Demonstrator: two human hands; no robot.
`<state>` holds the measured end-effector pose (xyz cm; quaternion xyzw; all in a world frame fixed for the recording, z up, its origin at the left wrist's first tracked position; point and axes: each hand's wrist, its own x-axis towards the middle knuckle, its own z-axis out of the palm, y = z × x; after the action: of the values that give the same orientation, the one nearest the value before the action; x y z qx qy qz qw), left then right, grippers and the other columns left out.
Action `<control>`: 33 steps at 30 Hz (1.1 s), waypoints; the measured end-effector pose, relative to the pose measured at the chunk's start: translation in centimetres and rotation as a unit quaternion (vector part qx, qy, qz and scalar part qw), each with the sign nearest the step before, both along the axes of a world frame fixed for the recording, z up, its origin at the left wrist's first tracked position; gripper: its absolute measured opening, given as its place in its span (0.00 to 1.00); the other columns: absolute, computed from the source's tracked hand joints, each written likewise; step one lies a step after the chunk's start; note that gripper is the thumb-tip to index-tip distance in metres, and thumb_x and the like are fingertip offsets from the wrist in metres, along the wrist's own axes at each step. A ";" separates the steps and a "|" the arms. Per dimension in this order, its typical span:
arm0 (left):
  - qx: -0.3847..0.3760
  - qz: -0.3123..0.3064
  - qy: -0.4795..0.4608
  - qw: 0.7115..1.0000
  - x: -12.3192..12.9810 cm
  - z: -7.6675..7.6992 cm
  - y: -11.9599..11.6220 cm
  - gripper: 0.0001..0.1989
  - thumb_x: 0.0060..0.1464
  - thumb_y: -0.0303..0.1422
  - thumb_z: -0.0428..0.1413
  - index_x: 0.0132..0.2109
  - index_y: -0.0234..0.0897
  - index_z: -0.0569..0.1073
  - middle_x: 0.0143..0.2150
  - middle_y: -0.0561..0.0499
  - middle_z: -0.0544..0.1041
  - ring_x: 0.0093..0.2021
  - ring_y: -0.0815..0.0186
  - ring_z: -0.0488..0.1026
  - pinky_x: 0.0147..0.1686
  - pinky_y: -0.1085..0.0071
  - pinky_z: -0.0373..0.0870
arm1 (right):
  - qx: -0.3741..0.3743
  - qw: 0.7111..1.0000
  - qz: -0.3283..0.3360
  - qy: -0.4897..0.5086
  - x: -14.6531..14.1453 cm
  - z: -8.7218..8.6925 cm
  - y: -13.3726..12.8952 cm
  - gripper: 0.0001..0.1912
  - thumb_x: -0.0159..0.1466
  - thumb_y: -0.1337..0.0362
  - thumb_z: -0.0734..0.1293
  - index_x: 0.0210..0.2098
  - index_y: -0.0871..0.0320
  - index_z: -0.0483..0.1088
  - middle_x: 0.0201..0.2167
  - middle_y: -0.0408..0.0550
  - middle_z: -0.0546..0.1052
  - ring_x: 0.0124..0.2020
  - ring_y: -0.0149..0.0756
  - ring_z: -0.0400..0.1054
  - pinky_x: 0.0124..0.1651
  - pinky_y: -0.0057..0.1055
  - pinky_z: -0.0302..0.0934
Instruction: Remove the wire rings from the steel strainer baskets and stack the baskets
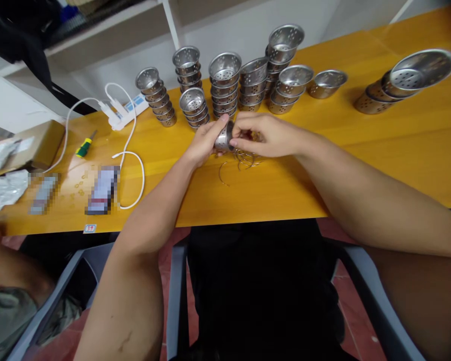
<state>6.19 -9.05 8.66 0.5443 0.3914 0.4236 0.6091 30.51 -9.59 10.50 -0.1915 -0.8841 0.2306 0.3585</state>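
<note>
My left hand [203, 144] is wrapped round a small perforated metal cup [221, 142], which lies tilted on its side just above the table. My right hand [266, 134] is closed in a pinch at the cup's right end, its fingertips touching the edge. Whatever those fingertips may hold is hidden. Below the right hand, several thin wire rings [245, 160] lie in a loose heap. One curved wire [221, 173] rests apart from them, to the left.
Stacks of perforated cups [224, 90] stand behind my hands, with a leaning stack [383, 90] far right. Leftward are a power strip [130, 113], white cable [143, 175], screwdriver [84, 146], two phones [103, 190] and a cardboard box [47, 145]. Another person's arm [15, 265] shows at left.
</note>
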 end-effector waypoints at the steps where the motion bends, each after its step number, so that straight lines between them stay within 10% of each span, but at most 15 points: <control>1: 0.002 0.001 -0.003 1.000 0.0 0.0 0.0 0.38 0.81 0.73 0.63 0.39 0.42 0.79 0.30 0.53 0.78 0.25 0.71 0.74 0.21 0.75 0.66 | 0.002 1.000 -0.002 0.003 -0.1 0.0 0.0 0.18 0.87 0.46 0.76 0.45 0.51 0.80 0.45 0.49 0.79 0.45 0.46 0.76 0.52 0.43 0.74; 7: 0.021 0.018 -0.052 0.998 -0.1 0.0 0.8 0.39 0.80 0.75 0.63 0.44 0.41 0.81 0.36 0.50 0.82 0.29 0.69 0.79 0.25 0.74 0.71 | -0.016 0.996 -0.060 0.057 -1.7 -0.9 0.1 0.34 0.84 0.28 0.77 0.40 0.50 0.79 0.44 0.52 0.79 0.49 0.52 0.77 0.57 0.52 0.78; 15: -0.028 0.032 -0.083 0.996 -0.8 -0.2 1.2 0.40 0.83 0.73 0.57 0.68 0.42 0.86 0.51 0.38 0.94 0.66 0.40 0.96 0.58 0.50 0.98 | -0.281 0.932 0.018 0.229 0.2 0.5 0.5 0.39 0.80 0.25 0.82 0.35 0.50 0.72 0.33 0.43 0.74 0.30 0.38 0.68 0.35 0.41 0.68; 20: 0.000 0.059 -0.119 0.991 -0.6 -0.4 0.9 0.35 0.83 0.69 0.64 0.68 0.42 0.85 0.60 0.40 0.93 0.76 0.42 0.90 0.73 0.43 0.93 | -0.105 0.990 -0.092 -0.026 2.2 -2.0 2.3 0.34 0.78 0.26 0.83 0.43 0.50 0.83 0.36 0.47 0.82 0.36 0.44 0.72 0.45 0.46 0.74; 27: 0.023 0.087 -0.119 0.989 -0.5 -1.8 1.7 0.29 0.81 0.64 0.71 0.59 0.43 0.84 0.61 0.44 0.92 0.78 0.46 0.90 0.77 0.47 0.90 | -0.019 0.992 -0.122 0.021 0.0 -2.0 0.2 0.37 0.82 0.39 0.83 0.79 0.51 0.79 0.78 0.62 0.79 0.41 0.41 0.80 0.47 0.45 0.81; 33: 0.011 0.075 -0.081 0.994 -0.3 -1.2 1.1 0.24 0.88 0.60 0.64 0.68 0.46 0.83 0.68 0.45 0.89 0.81 0.47 0.88 0.77 0.50 0.91 | 0.047 0.983 -0.176 -0.025 -0.4 -0.2 -0.6 0.16 0.91 0.46 0.71 0.59 0.47 0.86 0.56 0.56 0.90 0.58 0.59 0.85 0.67 0.56 0.81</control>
<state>5.84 -7.90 7.46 0.4842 0.3752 0.5152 0.5994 30.14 -10.19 10.27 -0.3328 -0.8549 0.1174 0.3803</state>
